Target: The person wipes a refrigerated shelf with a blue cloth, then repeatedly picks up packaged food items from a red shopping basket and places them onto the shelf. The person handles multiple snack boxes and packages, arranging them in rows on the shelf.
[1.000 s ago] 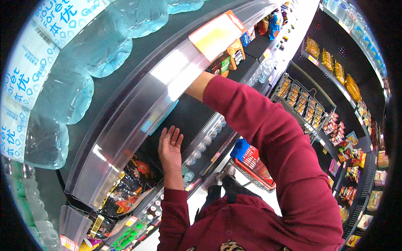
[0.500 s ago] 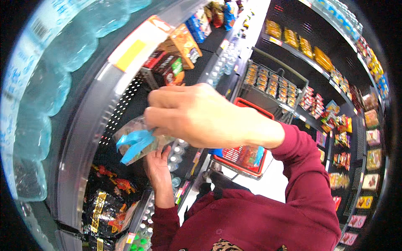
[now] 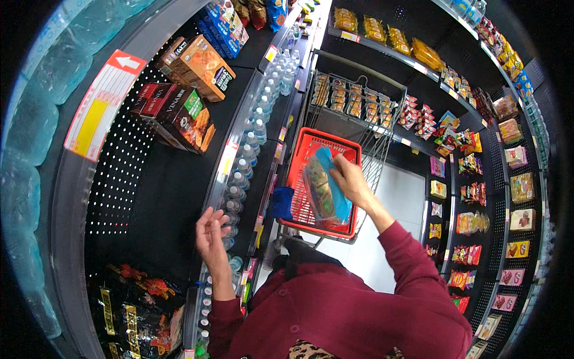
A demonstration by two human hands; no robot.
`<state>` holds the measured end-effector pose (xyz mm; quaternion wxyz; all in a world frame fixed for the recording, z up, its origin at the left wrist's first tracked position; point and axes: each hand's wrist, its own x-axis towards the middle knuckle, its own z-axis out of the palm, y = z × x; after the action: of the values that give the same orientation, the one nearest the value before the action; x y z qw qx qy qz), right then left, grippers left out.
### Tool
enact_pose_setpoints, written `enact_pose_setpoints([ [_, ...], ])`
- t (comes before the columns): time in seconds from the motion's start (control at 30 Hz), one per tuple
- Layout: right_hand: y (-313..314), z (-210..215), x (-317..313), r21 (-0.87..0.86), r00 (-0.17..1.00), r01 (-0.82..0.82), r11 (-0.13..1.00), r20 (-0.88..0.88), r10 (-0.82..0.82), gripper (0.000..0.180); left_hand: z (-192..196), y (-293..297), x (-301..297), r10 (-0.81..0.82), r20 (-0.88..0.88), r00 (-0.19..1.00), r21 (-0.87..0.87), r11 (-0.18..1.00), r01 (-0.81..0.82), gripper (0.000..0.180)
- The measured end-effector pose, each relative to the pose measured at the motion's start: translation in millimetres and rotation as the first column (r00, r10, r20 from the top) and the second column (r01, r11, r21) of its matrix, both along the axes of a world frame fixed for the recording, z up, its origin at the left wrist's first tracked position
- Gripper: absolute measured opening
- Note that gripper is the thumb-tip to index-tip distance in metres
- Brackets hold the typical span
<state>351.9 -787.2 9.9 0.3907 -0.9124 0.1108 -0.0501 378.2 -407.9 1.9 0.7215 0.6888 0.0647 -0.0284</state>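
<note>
My right hand (image 3: 353, 182) is over the red shopping basket (image 3: 293, 178), its fingers closed at the blue edge of a clear food package (image 3: 320, 185). Brownish and green contents show through the plastic. The package lies slanted across the basket's slatted inside, and what lies under it is mostly hidden. My left hand (image 3: 212, 244) holds nothing; its fingers are half curled and apart, beside the front edge of the left shelf and close to a row of water bottles (image 3: 242, 179).
A wire shopping cart (image 3: 373, 173) carries the basket. Cartons (image 3: 179, 119) and dark bagged packs (image 3: 140, 305) stand on the left shelf (image 3: 167, 179). Large bluish bottles line the far left. Racks of packaged snacks (image 3: 469, 191) rise at the right.
My right hand has moved from the left shelf, where it held a clear package with blue parts, rightward to the basket. My left hand has shifted slightly left, and the view has turned.
</note>
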Motion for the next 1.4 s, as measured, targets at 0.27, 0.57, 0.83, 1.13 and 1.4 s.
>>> enact_pose_setpoints([
  [0.27,-18,-194,-44,0.072,0.930,0.367,0.928,-0.012,-0.367,0.020,-14,14,-7,0.089,-0.047,0.995,0.113,0.990,-0.083,0.036],
  [0.57,-35,-317,-64,-0.031,0.855,0.443,0.896,-0.285,-0.432,0.030,-15,13,-2,0.139,0.022,0.990,0.231,0.963,-0.140,0.034],
  [0.83,-48,-273,-50,-0.319,0.785,0.237,0.918,-0.494,-0.374,0.062,-14,5,32,0.140,0.133,0.981,0.275,0.946,-0.172,0.032],
  [1.13,22,-62,105,-0.236,0.939,-0.174,0.956,0.253,0.234,0.064,-8,6,101,0.019,0.365,0.931,0.611,0.749,-0.255,0.040],
  [1.4,156,128,220,-0.507,0.472,-0.412,0.757,0.592,0.653,0.080,-33,22,150,-0.157,0.310,0.938,0.892,0.390,-0.230,0.053],
])
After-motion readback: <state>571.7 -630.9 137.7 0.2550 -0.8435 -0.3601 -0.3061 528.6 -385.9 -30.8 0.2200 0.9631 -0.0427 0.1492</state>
